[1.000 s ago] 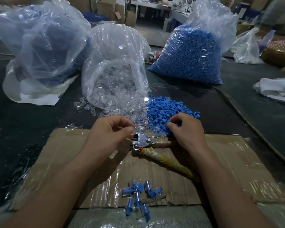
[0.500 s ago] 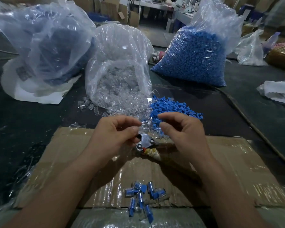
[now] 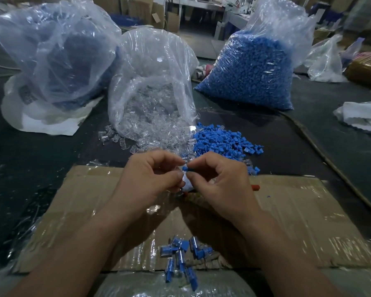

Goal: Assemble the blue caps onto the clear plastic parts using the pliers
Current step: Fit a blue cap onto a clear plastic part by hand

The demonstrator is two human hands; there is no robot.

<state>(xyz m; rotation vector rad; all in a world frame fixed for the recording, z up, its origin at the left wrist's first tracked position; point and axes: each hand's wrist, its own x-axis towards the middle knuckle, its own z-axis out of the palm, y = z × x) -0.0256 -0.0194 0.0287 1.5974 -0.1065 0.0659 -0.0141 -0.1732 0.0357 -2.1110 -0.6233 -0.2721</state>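
Pinching: left hand (image 3: 150, 179) and right hand (image 3: 221, 183) meet fingertip to fingertip at the centre of the frame, above the cardboard sheet (image 3: 298, 211).
Left fingers: pressed together on a clear plastic part (image 3: 180, 171) (hard to make out against the skin).
Right fingers: thumb and forefinger closed on a blue cap (image 3: 185, 168), which touches the clear part.
Pliers (image 3: 256, 187): lying on the cardboard under the right hand, only a red handle tip showing at its right.
Loose blue caps (image 3: 221, 142): heaped on the dark table (image 3: 41, 168) just above the hands.
Loose clear parts (image 3: 137, 142): spilling from the open middle bag (image 3: 154, 82), beside the blue heap.
Finished pieces (image 3: 182, 258): small cluster at lower centre, between the forearms.
Full bag of blue caps (image 3: 251, 69): upper right.
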